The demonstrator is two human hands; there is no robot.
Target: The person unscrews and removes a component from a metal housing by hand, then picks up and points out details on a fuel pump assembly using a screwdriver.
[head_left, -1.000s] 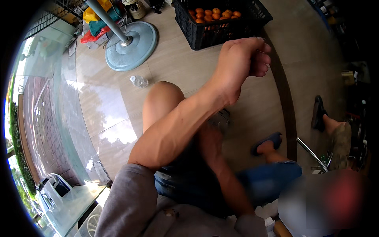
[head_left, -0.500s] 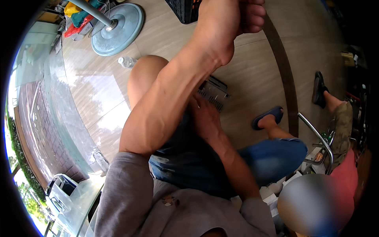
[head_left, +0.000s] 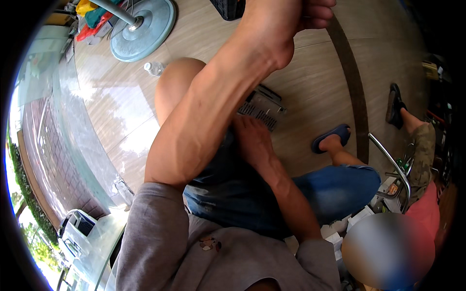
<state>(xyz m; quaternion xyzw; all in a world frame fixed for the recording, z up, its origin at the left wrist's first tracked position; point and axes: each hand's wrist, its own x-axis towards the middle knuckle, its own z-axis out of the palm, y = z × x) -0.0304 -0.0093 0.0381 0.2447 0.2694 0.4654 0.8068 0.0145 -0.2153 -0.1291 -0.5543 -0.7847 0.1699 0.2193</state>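
My left hand [head_left: 276,34] is raised at the top of the view with curled fingers; what they hold, if anything, is hidden. Its forearm crosses over my bare left knee [head_left: 177,85]. Below it, my right hand [head_left: 250,140] rests on my leg by the dark jeans [head_left: 228,199], fingers slightly bent and apart, fingertips partly hidden. Beyond those fingers a grey, slotted metal object [head_left: 262,111] lies on the tiled floor. My right foot in a blue sandal [head_left: 330,138] is to the right.
A round pedestal base [head_left: 141,39], clear bottle [head_left: 153,69] and dark crate [head_left: 225,7] are ahead. Glass table [head_left: 92,242] is lower left. A person in camouflage legwear [head_left: 420,155] sits at right beside a chrome tube frame [head_left: 398,169].
My left hand has risen toward the top edge as the view shifted. My right hand has moved up my leg, and the slotted object has come into clearer view.
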